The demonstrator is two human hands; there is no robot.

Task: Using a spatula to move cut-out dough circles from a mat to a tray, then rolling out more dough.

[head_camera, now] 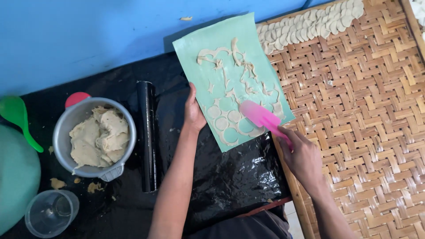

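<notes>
My left hand [193,110] grips the left edge of a light green sheet [248,48] and holds it tilted, partly over a woven bamboo tray [363,115]. On the sheet lie thin dough scraps [230,62] and a few cut dough rounds [223,119] near its lower end. In my right hand [301,155] is a pink spatula [261,116], its blade resting on the sheet beside the rounds.
A black rolling pin [147,132] lies on black plastic [230,177]. A metal pot of dough [95,139] stands at the left, with a clear cup [51,212], a green spoon [17,117] and a green lid [15,177]. Many dough rounds [310,24] sit at the tray's far edge.
</notes>
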